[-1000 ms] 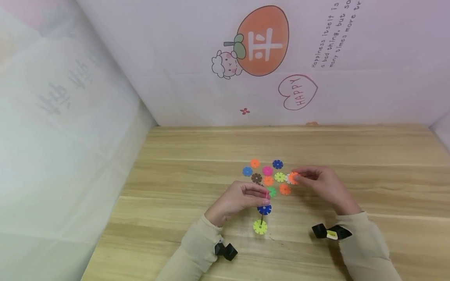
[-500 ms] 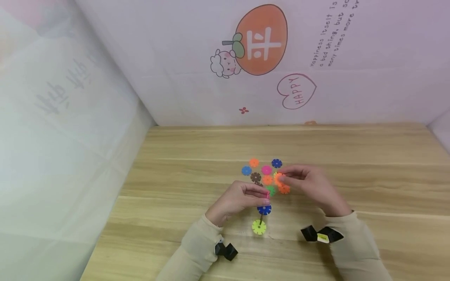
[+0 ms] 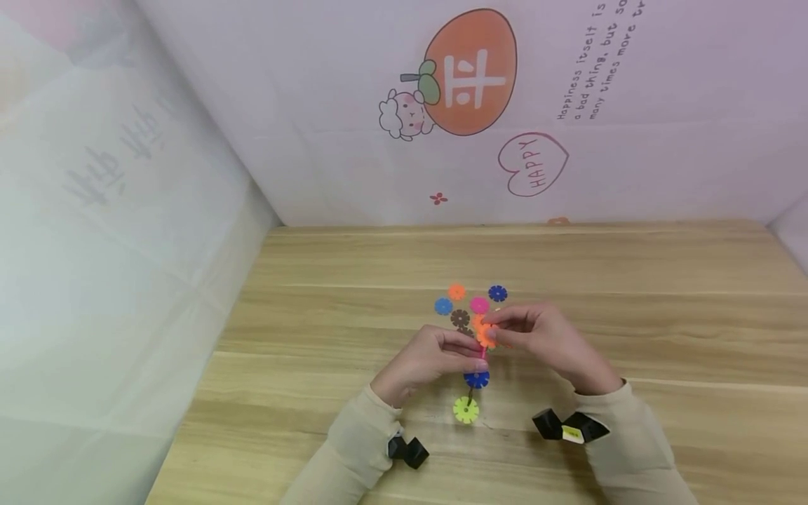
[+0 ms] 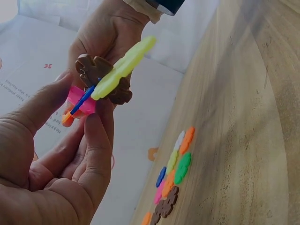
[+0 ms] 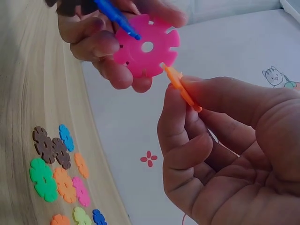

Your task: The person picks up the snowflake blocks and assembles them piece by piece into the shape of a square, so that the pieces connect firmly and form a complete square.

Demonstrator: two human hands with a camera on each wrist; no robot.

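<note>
- while the left hand (image 3: 432, 358) keeps thumb and fingers clamped on a pink disc (image 5: 152, 63), the right hand (image 3: 549, 344) pinches an orange disc (image 5: 180, 90) between thumb and fingertips.
- both discs are up off the table (image 3: 315, 337); the orange one's edge meets the pink rim at a notch, though i cannot tell whether it is slotted in.
- a blue disc (image 3: 476, 381) is joined to the pink one, standing across its face.
- past that, a brown disc (image 4: 93, 70) crosses a yellow disc (image 4: 124, 70), at the chain's end nearest the person.
- on the wood beyond the hands lie loose ones: a light blue disc (image 3: 444, 306), a dark blue disc (image 3: 498, 293), a green disc (image 5: 43, 187), a white disc (image 4: 179, 139) and a brown pair (image 5: 42, 147) close together, with more orange, pink and yellow among them.
- behind stands a pale wall (image 3: 334, 161) with a red heart (image 3: 533, 165) printed on it.
</note>
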